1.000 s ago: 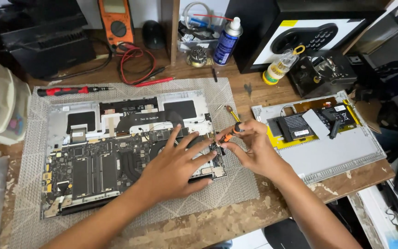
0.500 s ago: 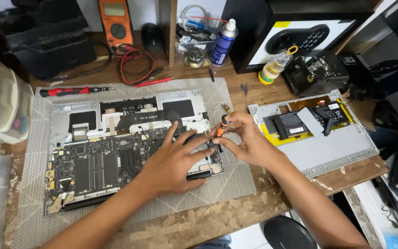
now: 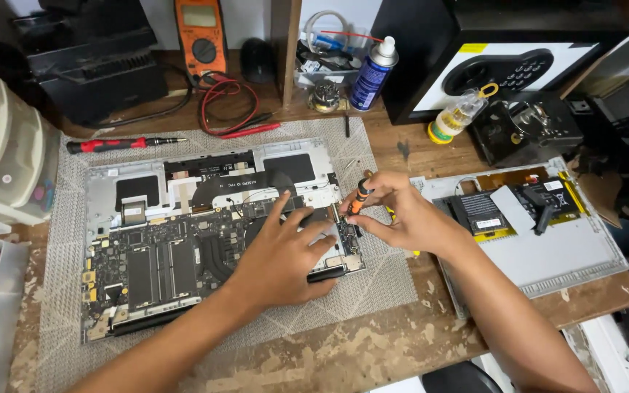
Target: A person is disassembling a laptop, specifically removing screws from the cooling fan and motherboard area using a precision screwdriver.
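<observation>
A: Worn, paint-flecked wooden bench (image 3: 343, 349) nearest, at 6 o'clock, under a grey mesh work mat (image 3: 373, 284). And on the mat?

B: Opened silver laptop base with dark circuit board exposed (image 3: 154, 255), long axis running 9 to 3 o'clock.

A: Left hand (image 3: 282, 255)?

B: Flat and wide, fingers spread, pressing on the board's right half. Holding nothing, only bracing.

A: Right hand (image 3: 402, 215)?

B: Closed narrow, thumb and fingertips pinched on a small orange-and-black screwdriver (image 3: 360, 195). Coming in from 4 o'clock.

A: Screwdriver's place?

B: At the board's right edge, just at 1 o'clock of the left fingertips. Shaft close to upright, handle tipped toward 12, tip down toward 6 onto the board. Exact point of contact too small to tell.

A: Nearer hand, then?

B: Right, already gripping it. Left touching the board just beside the tip, at its 8 o'clock, not on the tool.

A: Farther out?

B: At 3 o'clock, just beside the mat, a detached silver cover panel carrying black parts on yellow film (image 3: 562, 255). At 10 o'clock, off the laptop's far edge, a red-handled screwdriver (image 3: 114, 144) lying 9 to 3.

A: And at the back?

B: Toward 12, red test leads (image 3: 231, 109) coiled below an orange multimeter (image 3: 202, 33). Toward 1, a blue spray can with white cap (image 3: 371, 73), upright, then a clear squeeze bottle with yellow ring (image 3: 456, 115), tilted. All well apart from both hands.
</observation>
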